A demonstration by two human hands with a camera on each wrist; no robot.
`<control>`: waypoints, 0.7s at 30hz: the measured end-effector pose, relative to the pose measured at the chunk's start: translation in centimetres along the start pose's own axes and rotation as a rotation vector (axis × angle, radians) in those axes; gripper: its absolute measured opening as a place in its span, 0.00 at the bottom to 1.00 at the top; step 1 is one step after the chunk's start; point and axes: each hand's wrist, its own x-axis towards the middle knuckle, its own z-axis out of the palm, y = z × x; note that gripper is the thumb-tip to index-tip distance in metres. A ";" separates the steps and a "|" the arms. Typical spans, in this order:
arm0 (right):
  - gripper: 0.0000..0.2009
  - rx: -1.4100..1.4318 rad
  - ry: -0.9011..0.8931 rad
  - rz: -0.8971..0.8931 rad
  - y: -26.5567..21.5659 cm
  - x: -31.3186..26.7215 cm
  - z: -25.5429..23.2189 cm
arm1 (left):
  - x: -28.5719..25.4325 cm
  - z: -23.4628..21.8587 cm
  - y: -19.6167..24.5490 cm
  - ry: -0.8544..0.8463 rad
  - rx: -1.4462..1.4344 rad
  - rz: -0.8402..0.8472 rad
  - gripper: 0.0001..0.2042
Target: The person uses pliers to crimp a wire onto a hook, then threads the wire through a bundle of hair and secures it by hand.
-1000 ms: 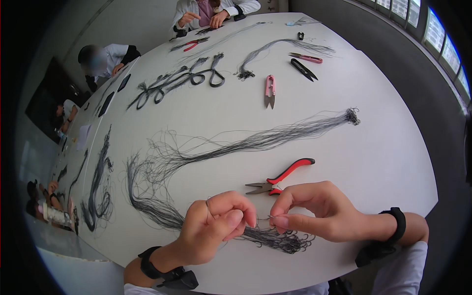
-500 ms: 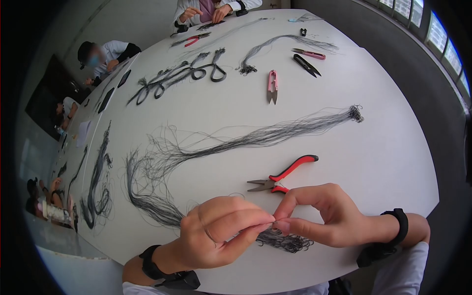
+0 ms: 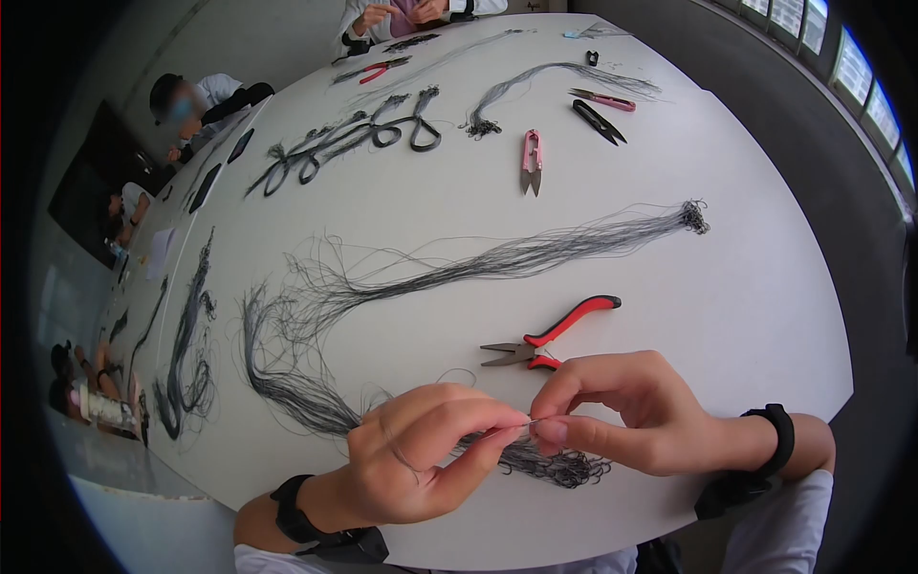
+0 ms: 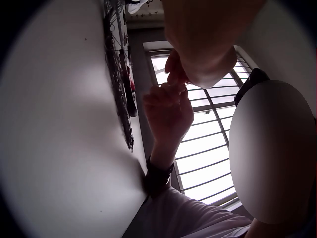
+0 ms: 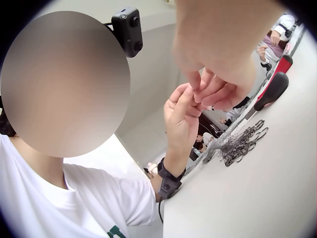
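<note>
My left hand [image 3: 411, 459] pinches a thin fishing line [image 3: 399, 450] between thumb and fingers, and the line also runs across the back of its fingers. Facing it, my right hand [image 3: 631, 416] pinches the tiny end of the line, mostly hidden by the fingertips, with thumb and index finger. The fingertips of both hands meet in the head view. Beneath them lies a bundle of dark lines [image 3: 306, 402] with fishing hooks [image 3: 564, 469] gathered at its right end. Just beyond the right hand are red-and-black pliers [image 3: 574, 320], lying with their jaws apart.
Another bundle of hooked lines [image 3: 497, 258] stretches across the white table [image 3: 727, 316]. Farther back lie pink thread snips [image 3: 532, 163], black snips [image 3: 600, 124] and looped dark bundles [image 3: 354, 143]. Other people sit along the far and left sides, including a person [image 3: 421, 14] opposite.
My left hand has turned over and moved right, bringing its fingertips against those of the right hand. The right hand keeps its pinch almost in place.
</note>
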 end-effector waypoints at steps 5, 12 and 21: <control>0.04 -0.456 0.100 -0.310 -0.1 -0.1 0.1 | -0.3 0.1 0.1 0.030 -0.085 -0.077 0.07; 0.09 -0.707 0.254 -0.619 0.6 0.4 0.4 | -0.5 0.0 0.4 -0.025 -0.272 -0.243 0.06; 0.05 0.241 0.167 0.109 -0.4 0.3 -0.7 | 1.4 -1.8 1.2 0.183 -0.549 -0.181 0.21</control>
